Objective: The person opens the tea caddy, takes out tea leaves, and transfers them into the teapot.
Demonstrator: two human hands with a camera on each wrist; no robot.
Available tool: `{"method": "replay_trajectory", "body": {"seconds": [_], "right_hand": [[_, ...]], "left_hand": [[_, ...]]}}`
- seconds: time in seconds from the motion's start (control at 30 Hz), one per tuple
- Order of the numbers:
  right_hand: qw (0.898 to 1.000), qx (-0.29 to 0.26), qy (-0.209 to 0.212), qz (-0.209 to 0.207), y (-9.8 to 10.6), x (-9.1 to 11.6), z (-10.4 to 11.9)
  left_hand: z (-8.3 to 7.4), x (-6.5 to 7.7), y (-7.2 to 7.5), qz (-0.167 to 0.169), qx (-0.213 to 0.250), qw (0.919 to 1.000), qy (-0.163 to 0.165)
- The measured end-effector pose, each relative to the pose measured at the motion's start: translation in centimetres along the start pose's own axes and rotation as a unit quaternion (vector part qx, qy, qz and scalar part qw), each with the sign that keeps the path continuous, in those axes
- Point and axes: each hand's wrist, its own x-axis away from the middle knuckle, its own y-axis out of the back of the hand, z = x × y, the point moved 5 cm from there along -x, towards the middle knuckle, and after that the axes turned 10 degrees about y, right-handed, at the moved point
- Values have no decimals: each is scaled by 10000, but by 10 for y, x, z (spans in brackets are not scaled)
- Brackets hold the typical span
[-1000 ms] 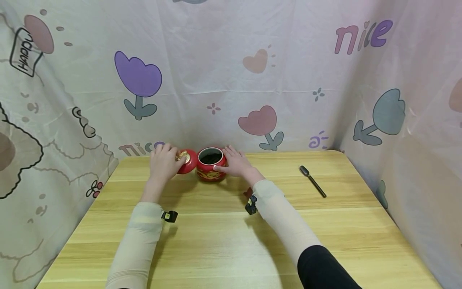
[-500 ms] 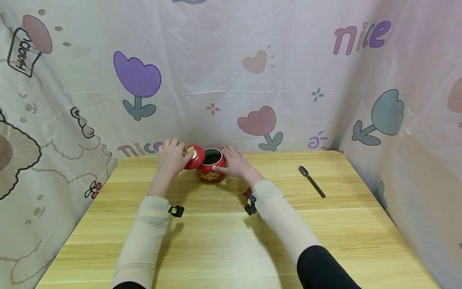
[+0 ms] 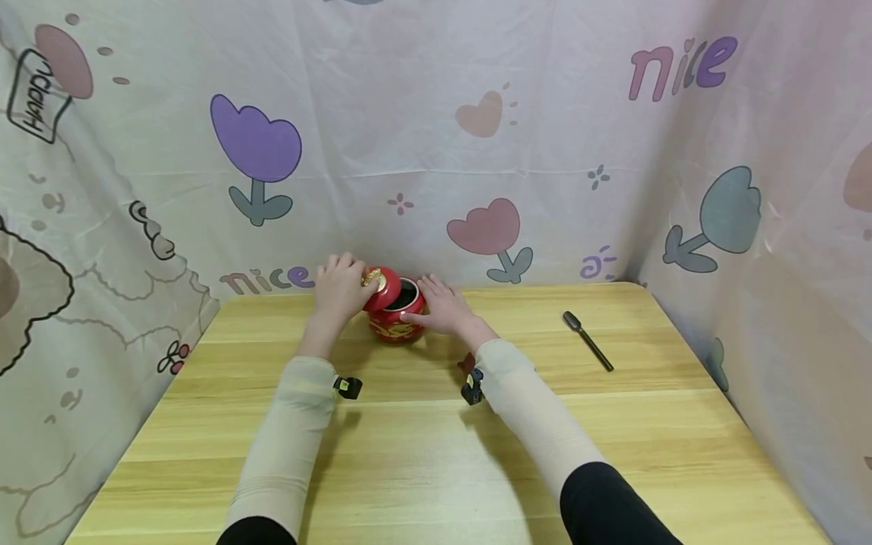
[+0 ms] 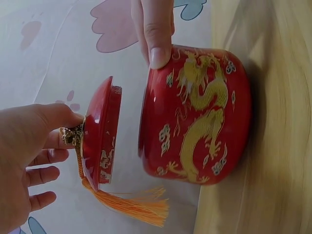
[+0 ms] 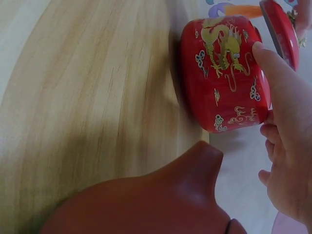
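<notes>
A red jar [image 3: 395, 330] with a gold dragon [image 4: 204, 122] stands upright near the table's back edge. Dark contents show through its white-rimmed mouth in the head view. My left hand [image 3: 337, 294] pinches the gold knob [image 4: 72, 136] of the red lid [image 4: 100, 134], thumb on one side, with the other fingers loosely bent. The lid hangs above the left part of the mouth, apart from the jar; an orange tassel [image 4: 134, 205] trails from its knob. On the jar's right, my right hand [image 3: 446, 306] holds its shoulder, thumb in front and fingers toward the back.
A reddish-brown spouted pot [image 5: 161, 195] sits close to my right wrist, mostly hidden by it in the head view. On the right of the wooden table [image 3: 422, 469] lies a black spoon [image 3: 589, 342]. A printed curtain [image 3: 381, 129] hangs right behind the table.
My left hand has carried the lid rightward and a little up in the head view, from beside the jar to over part of its mouth. My right hand and the jar have stayed put.
</notes>
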Motion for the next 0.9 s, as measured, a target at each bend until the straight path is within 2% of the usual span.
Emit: {"method": "replay_trajectory", "body": {"seconds": [0.37, 0.9], "right_hand": [[10000, -28, -56, 11, 0, -1, 0], [10000, -63, -63, 21, -2, -3, -4]], "left_hand": [[-12, -7, -12, 107, 60, 9999, -28], [-19, -15, -27, 294, 5, 9996, 15]]}}
